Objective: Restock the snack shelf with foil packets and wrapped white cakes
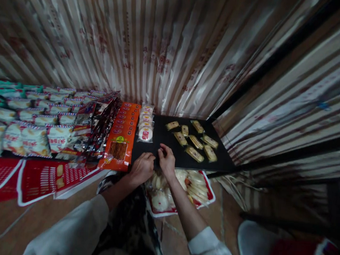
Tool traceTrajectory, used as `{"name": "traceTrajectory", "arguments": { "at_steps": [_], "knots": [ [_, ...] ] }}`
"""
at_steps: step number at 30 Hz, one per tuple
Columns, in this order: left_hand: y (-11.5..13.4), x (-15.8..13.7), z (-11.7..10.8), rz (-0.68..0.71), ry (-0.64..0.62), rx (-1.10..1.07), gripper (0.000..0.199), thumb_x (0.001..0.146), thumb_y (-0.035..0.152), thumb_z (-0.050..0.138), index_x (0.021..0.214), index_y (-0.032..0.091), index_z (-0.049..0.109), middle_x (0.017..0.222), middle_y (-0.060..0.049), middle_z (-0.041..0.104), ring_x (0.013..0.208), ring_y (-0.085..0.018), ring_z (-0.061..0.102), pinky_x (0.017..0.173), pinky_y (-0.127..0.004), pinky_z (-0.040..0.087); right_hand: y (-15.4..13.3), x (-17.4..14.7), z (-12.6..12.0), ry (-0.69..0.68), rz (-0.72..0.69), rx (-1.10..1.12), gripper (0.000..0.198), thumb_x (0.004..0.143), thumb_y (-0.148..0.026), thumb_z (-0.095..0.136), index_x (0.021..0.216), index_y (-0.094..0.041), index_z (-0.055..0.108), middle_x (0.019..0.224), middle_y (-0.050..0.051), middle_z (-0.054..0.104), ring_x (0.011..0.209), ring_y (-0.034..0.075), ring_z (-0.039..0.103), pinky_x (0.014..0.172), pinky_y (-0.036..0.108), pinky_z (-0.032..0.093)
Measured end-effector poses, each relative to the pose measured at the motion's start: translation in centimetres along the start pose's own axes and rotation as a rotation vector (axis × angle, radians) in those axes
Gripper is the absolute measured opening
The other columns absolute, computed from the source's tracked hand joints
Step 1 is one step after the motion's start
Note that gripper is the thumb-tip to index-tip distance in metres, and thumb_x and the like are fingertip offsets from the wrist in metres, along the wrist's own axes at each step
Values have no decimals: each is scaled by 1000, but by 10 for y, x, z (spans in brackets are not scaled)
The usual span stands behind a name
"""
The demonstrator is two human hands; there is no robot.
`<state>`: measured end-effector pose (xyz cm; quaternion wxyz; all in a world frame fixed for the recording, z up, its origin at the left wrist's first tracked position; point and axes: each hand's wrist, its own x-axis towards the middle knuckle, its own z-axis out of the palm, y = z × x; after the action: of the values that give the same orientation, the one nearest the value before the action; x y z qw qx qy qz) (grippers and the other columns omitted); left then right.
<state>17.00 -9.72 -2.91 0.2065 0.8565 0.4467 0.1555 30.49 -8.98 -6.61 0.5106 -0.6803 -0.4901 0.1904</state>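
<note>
My left hand is at the front edge of the black shelf, its fingers curled inward. If it holds anything, that is hidden. Just beside it, my right hand is over the shelf, thumb and forefinger slightly apart and nothing visible between them. Beyond my hands lies a short row of round white crackers in clear wrappers. An orange snack packet with a clear window lies to the left of my left hand. On the right, several small yellow wrapped biscuit packs are scattered on the shelf.
White snack bags and dark shiny packets crowd the left side. Below the shelf sits a red-and-white tray of wrapped food. A striped sheet hangs behind; a dark metal frame bar slants at right.
</note>
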Motion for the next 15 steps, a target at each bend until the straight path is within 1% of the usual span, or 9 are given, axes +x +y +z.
{"name": "traceTrajectory", "arguments": {
  "at_steps": [3, 5, 7, 9, 11, 13, 15],
  "knots": [
    [22, -25, 12, 41, -195, -11, 31, 87, 15, 35, 102, 15, 62, 103, -9, 64, 102, -20, 57, 94, -33, 44, 8, -42, -29, 22, 26, -6, 32, 83, -37, 47, 101, -16, 63, 102, 11, 65, 91, 20, 61, 77, 33, 50],
    [33, -38, 22, 35, -333, 15, 29, 87, 16, 37, 101, 15, 63, 104, -11, 64, 102, -22, 58, 92, -34, 44, 15, -71, -48, 18, 63, -20, 33, 84, -38, 46, 101, -16, 63, 102, 12, 66, 90, 20, 62, 76, 33, 51],
    [41, -48, 31, 11, -427, 43, 28, 85, 17, 41, 104, 14, 62, 105, -13, 64, 102, -24, 60, 89, -35, 47, 25, -101, -64, 5, 96, -65, 35, 84, -40, 45, 101, -15, 63, 100, 12, 66, 87, 21, 62, 73, 33, 52],
    [45, -55, 39, -16, -463, 64, 29, 82, 17, 45, 106, 13, 60, 105, -15, 64, 99, -26, 61, 84, -36, 48, 35, -127, -77, -14, 137, -155, 35, 84, -40, 45, 102, -16, 63, 99, 12, 66, 81, 20, 63, 69, 32, 52],
    [48, -58, 44, -37, -473, 82, 30, 79, 15, 49, 108, 12, 59, 105, -17, 63, 99, -28, 62, 83, -38, 49, 45, -150, -85, -64, 181, -277, 35, 83, -39, 45, 104, -17, 62, 100, 10, 66, 77, 19, 63, 68, 32, 51],
    [50, -60, 48, -58, -486, 95, 31, 77, 15, 52, 107, 10, 59, 105, -18, 63, 99, -30, 62, 82, -39, 49, 54, -167, -88, -135, 224, -379, 35, 82, -37, 46, 107, -18, 61, 102, 10, 65, 77, 18, 64, 69, 31, 50],
    [51, -62, 51, -73, -496, 98, 32, 76, 16, 55, 107, 8, 59, 106, -19, 63, 99, -31, 62, 82, -39, 49, 61, -179, -87, -183, 257, -446, 36, 82, -34, 46, 112, -19, 60, 105, 10, 65, 82, 19, 64, 71, 30, 50]
  ]
}}
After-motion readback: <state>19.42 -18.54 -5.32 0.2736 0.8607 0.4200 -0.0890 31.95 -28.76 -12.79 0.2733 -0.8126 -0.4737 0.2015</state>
